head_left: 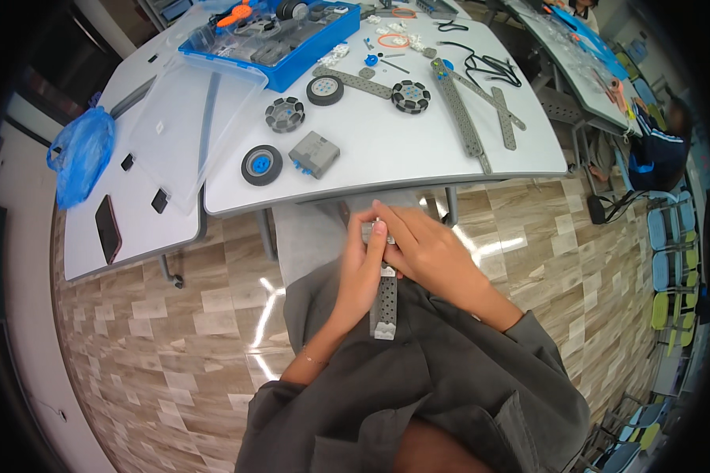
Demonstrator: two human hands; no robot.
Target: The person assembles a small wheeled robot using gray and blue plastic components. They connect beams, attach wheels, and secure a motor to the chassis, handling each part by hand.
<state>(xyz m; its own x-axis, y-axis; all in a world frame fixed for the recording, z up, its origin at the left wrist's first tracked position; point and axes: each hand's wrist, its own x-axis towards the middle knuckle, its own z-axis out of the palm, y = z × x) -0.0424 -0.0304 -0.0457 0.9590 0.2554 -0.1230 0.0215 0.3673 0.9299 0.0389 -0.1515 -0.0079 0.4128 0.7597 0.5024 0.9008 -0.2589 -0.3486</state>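
Observation:
Over my lap, below the table's front edge, both hands are closed around one end of a grey perforated plastic beam (383,303). My left hand (359,264) grips it from the left, thumb pressed on its upper part. From the right, my right hand (422,244) wraps the same end, its fingers meeting the left ones. Lighter grey pieces show on the beam near my fingers and at its lower end. What lies between the fingertips is mostly hidden. Nearest on the table are a grey motor block (315,154) and a black wheel with a blue hub (261,165).
A blue parts tray (312,55) stands at the back left, its clear lid (185,126) nearer. Omni wheels (411,96), another wheel (325,90), grey beams (456,110) and black cables (489,67) lie about. At left are a phone (109,229) and blue bag (85,154). A person (661,146) sits at right.

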